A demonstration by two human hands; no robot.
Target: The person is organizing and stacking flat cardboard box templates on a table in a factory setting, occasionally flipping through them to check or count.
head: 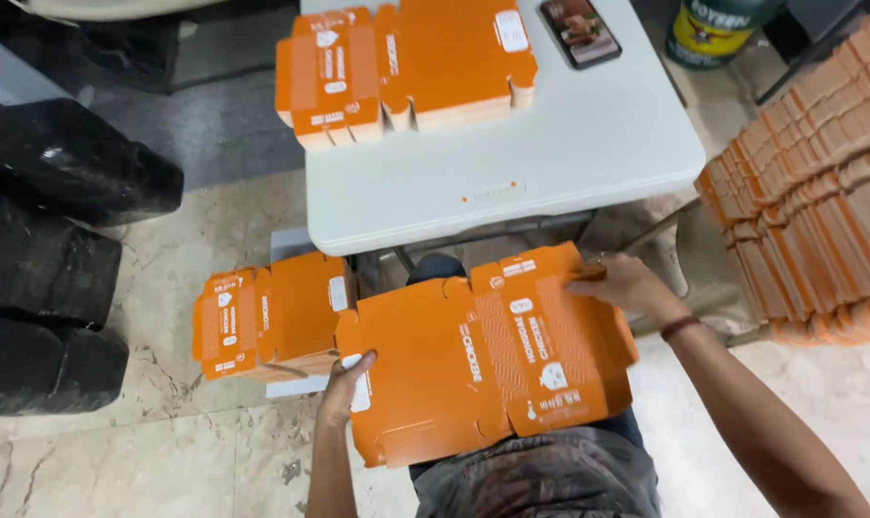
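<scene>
Orange carton blank (488, 355), one, lies flat across the person's lap below the white tabletop (569, 153). Left hand (344, 384) pinches its left edge in a closed grip; right hand (622, 286) presses its upper right flap, fingers closed on it. One stack (267, 317) sits left of the blank, one stack (401, 62) on the tabletop.

A white plastic desk (588, 153) is standing on a pale marble floor (157, 451) that is showing grey veins and a few dark chips. Its metal legs (512, 235) are showing beneath the near edge. To the left, bulging black sacks (51, 240) are lying heaped against one another, and a grey mat (214, 125) is lying beyond them. At the top right, a green and yellow bucket (713, 29) is standing on the floor. Even, soft light is falling over everything.
</scene>
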